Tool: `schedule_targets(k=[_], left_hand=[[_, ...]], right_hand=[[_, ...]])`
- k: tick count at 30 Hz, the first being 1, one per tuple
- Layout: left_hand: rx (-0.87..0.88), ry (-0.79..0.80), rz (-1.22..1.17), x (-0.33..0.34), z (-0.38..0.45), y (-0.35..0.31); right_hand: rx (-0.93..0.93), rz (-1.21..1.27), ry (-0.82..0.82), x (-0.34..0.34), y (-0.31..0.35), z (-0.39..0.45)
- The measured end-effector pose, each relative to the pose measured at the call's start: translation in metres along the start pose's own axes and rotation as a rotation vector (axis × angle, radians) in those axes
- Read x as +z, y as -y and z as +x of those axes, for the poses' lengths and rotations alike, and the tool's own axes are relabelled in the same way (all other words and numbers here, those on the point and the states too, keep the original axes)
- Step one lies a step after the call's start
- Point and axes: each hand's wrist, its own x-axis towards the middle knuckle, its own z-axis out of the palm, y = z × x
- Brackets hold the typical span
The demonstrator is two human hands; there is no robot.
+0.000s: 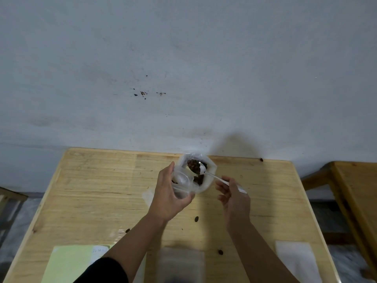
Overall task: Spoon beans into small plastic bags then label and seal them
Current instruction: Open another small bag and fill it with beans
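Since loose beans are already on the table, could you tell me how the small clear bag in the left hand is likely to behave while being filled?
The small clear bag looks thin and crumpled, so probably floppy, needing the left hand to keep its mouth open. It seems light and would likely slump if released.

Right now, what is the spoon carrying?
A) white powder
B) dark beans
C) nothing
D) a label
B: the spoon, held by the right hand, has dark beans heaped in its bowl above the open bag that the left hand holds.
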Motion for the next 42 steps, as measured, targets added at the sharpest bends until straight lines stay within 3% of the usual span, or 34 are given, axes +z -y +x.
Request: schedule_targets(k=[3,7,14,18,23,26,31,36,42], left_hand=[[0.008,-0.001,-0.015,-0.001,0.0,-0.001],[0.037,-0.012,-0.013,-0.004,-0.002,-0.004],[0.086,-0.004,0.006,-0.007,-0.008,-0.003],[0.107,0.0,0.001,-0.008,-0.01,-0.006],[0.108,-0.016,0.019,-0.006,-0.014,-0.008],[0.108,-0.03,0.04,-0.005,-0.02,-0.01],[0.091,-0.075,0.079,-0.001,-0.029,-0.014],[0.065,-0.112,0.077,0.006,-0.038,-0.019],[0.073,-0.159,0.123,0.015,-0.044,-0.024]], right_hand=[[-0.111,-0.053,0.103,-0.002,0.013,-0.019],[-0.441,-0.386,0.23,-0.006,0.018,-0.043],[-0.726,-0.77,0.111,-0.021,0.006,-0.056],[-0.619,-0.863,0.089,-0.032,-0.001,-0.061],[-0.257,-0.376,-0.043,-0.045,-0.004,-0.055],[-0.173,-0.295,-0.203,-0.06,-0.008,-0.035],[-0.151,-0.427,-0.354,-0.079,-0.015,-0.003],[-0.179,-0.695,-0.33,-0.091,-0.02,0.016],[-0.24,-0.809,-0.276,-0.102,-0.02,0.023]])
